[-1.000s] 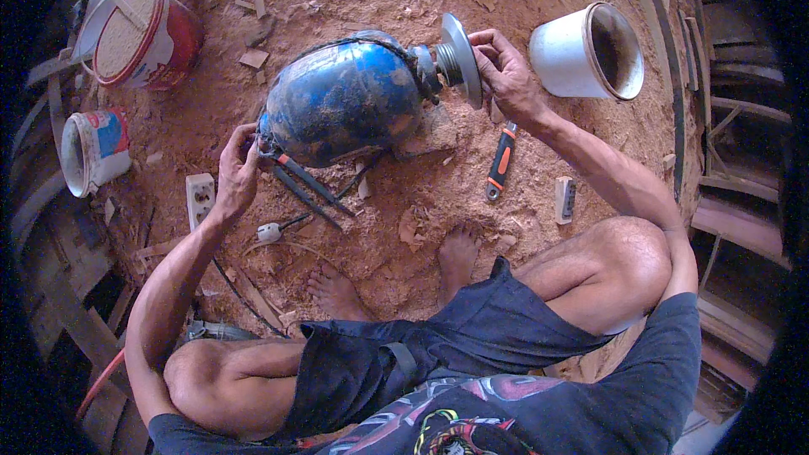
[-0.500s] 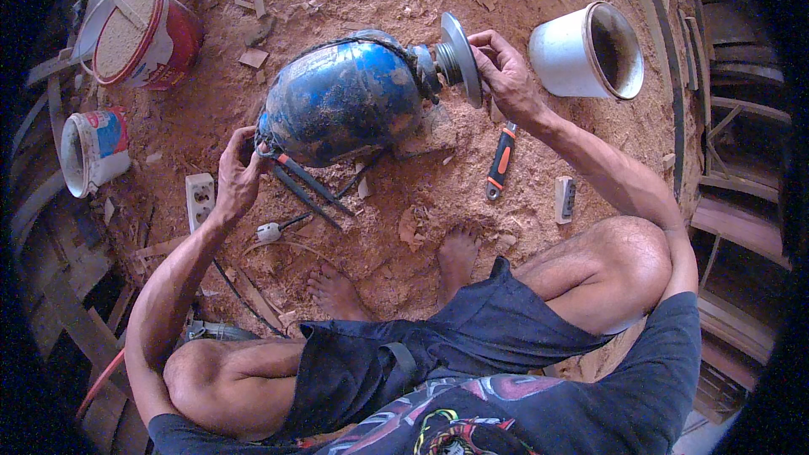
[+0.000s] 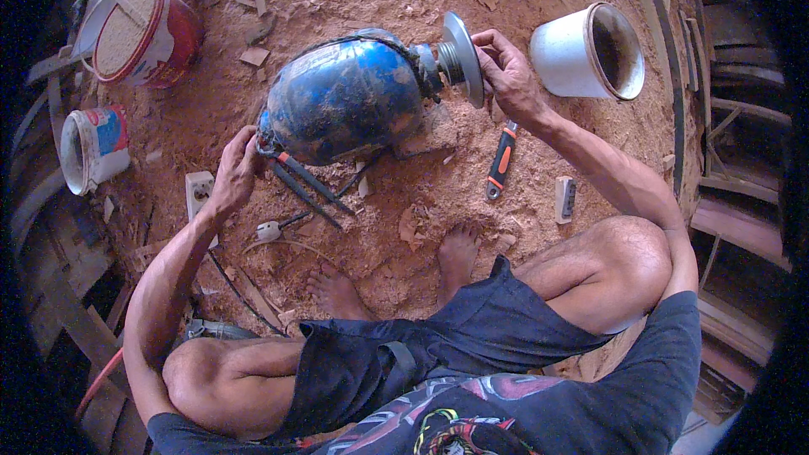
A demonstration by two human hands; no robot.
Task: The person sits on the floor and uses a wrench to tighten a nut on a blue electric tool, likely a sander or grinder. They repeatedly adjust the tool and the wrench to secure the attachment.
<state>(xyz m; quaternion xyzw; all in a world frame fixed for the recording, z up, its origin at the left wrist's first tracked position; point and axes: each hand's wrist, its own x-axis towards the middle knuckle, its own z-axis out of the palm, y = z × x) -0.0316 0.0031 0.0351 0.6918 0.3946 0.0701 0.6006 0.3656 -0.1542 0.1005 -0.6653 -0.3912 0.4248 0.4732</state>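
A dirt-smeared blue machine with a rounded, motor-like body lies on its side on the ground. From its right end sticks out a threaded shaft carrying a grey metal disc. My right hand pinches that disc at its outer face, fingers bent. At the machine's left end, my left hand has its fingers closed against the narrow tip; the exact contact is partly hidden. Pliers with black and orange handles sit beside this tip, their jaws hard to see. An orange-and-black handled tool lies below my right hand.
Sawdust and wood scraps cover the ground. A red bucket full of sawdust and a small pail stand left; a white bucket lies right. Nearby are a power socket, a plug and a small pale block.
My left hand has shifted slightly at the machine's left tip. The disc and my right hand have moved a touch to the right; the rest looks the same.
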